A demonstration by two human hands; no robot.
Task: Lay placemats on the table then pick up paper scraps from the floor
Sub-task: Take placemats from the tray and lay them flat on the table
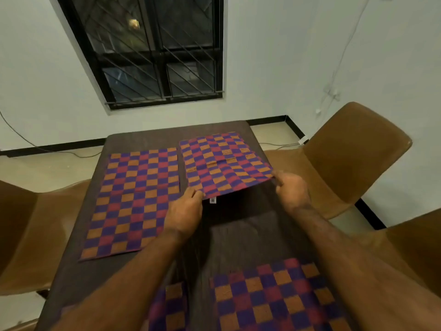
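Woven in orange, red and purple checks, the held placemat (224, 161) stretches up-frame from both grips: left hand (185, 211) and right hand (290, 187) each pinch a near corner (that edge lifted off the surface (238, 230)), far end resting right of centre, beside a laid placemat (136, 199). Lowering looks next.

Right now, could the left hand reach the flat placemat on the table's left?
Probably yes: the left hand sits beside the flat placemat, nothing between them, but it pinches the lifted placemat and must let go.
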